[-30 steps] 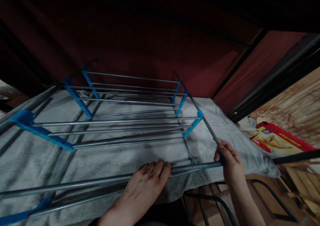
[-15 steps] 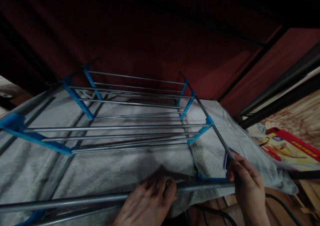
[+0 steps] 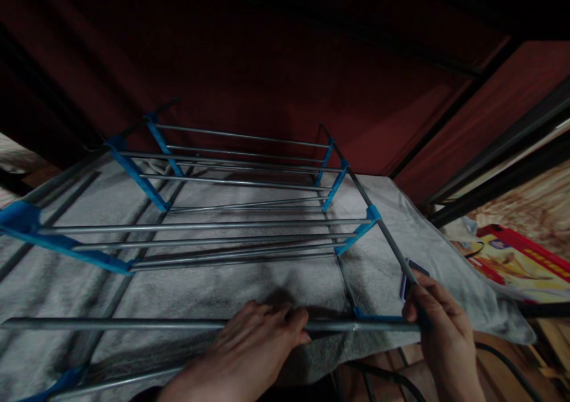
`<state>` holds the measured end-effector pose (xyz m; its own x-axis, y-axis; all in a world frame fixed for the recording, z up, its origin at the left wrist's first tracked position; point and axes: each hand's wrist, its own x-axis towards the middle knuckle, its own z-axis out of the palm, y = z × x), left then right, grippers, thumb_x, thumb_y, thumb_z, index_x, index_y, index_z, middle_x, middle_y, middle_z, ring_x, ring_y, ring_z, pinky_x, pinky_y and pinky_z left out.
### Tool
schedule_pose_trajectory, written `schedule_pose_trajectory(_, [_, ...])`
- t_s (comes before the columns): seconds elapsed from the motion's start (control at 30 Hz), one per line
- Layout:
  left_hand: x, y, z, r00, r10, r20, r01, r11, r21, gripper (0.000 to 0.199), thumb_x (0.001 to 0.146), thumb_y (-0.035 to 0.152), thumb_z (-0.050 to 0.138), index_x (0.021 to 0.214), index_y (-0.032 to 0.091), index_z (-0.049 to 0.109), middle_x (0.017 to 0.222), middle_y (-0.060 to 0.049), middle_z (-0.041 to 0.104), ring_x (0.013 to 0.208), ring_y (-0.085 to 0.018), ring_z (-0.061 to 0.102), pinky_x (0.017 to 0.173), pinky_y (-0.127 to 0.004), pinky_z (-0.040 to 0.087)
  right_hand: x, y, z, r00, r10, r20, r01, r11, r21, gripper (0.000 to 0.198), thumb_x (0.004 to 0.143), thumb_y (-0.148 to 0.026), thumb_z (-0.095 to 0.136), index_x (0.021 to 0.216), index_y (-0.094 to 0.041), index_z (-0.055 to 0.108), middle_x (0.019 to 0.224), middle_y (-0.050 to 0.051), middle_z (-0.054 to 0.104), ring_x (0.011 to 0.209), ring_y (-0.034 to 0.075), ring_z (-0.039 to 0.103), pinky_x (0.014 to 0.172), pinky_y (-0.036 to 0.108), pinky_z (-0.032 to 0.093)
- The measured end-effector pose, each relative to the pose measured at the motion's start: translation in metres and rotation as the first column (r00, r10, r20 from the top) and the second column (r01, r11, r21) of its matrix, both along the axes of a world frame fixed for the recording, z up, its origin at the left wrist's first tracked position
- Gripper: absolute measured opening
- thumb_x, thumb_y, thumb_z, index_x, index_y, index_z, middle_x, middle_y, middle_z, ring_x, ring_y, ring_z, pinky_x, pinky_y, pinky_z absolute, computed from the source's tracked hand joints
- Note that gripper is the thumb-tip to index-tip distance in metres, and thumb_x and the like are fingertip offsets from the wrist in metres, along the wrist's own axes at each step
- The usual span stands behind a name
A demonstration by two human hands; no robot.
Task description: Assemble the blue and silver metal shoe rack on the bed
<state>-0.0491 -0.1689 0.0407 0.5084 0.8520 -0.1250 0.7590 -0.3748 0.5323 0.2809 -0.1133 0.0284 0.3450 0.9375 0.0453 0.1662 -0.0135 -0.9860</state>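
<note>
Head view: the long grey metal tube [image 3: 146,324] runs left to right along the near side of the blue-jointed metal rack [image 3: 139,175]; the left hand [image 3: 256,345] has its fingers clamped on it, the right hand [image 3: 439,319] grips the grey metal side rod [image 3: 392,245] by the tube's right end

The near rod [image 3: 155,324] has swung up, its left end now visible.

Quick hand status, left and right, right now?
Left hand: closed over the loose-ended front tube.
Right hand: closed, holding the near end of the rack's right side pole, where the front tube meets it.
</note>
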Motion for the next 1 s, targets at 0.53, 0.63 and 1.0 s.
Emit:
schedule_pose_trajectory(0.53, [-0.018, 0.013, -0.006, 0.994, 0.018, -0.108, -0.007, 0.994, 0.105, 0.033, 0.104, 0.037, 0.037, 0.125, 0.026, 0.061, 0.097, -0.005, 0.072, 0.087, -0.02, 0.068, 0.08, -0.031, 0.05, 0.002, 0.003, -0.001, 0.997, -0.005, -0.076, 0.008, 0.999, 0.033, 0.036, 0.083, -0.045, 0.069, 0.107, -0.018, 0.066, 0.055, -0.005, 0.049, 0.049, 0.01, 0.043, 0.048, 0.023, 0.033])
schedule_pose_trajectory(0.63, [-0.018, 0.028, -0.01, 0.984, 0.062, -0.165, -0.045, 0.993, 0.109, 0.037, 0.105, 0.038, 0.032, 0.119, 0.025, 0.063, 0.089, -0.004, 0.072, 0.08, -0.021, 0.068, 0.076, -0.033, 0.049, 0.003, 0.003, -0.003, 1.0, 0.002, 0.006, -0.002, 1.0, 0.024, 0.039, 0.085, -0.047, 0.068, 0.11, -0.018, 0.066, 0.056, -0.003, 0.052, 0.051, 0.011, 0.046, 0.051, 0.024, 0.036])
schedule_pose_trajectory(1.0, [-0.011, 0.025, -0.139, 0.942, 0.046, -0.332, -0.024, 0.997, 0.07, 0.061, 0.089, -0.004, 0.034, 0.142, 0.02, 0.053, 0.146, -0.012, 0.055, 0.133, -0.026, 0.054, 0.109, -0.045, 0.045, 0.006, -0.001, 0.021, 0.975, 0.165, 0.152, -0.14, 0.977, -0.161, 0.047, 0.088, -0.057, 0.056, 0.118, -0.021, 0.064, 0.066, 0.002, 0.062, 0.066, 0.018, 0.058, 0.062, 0.028, 0.047])
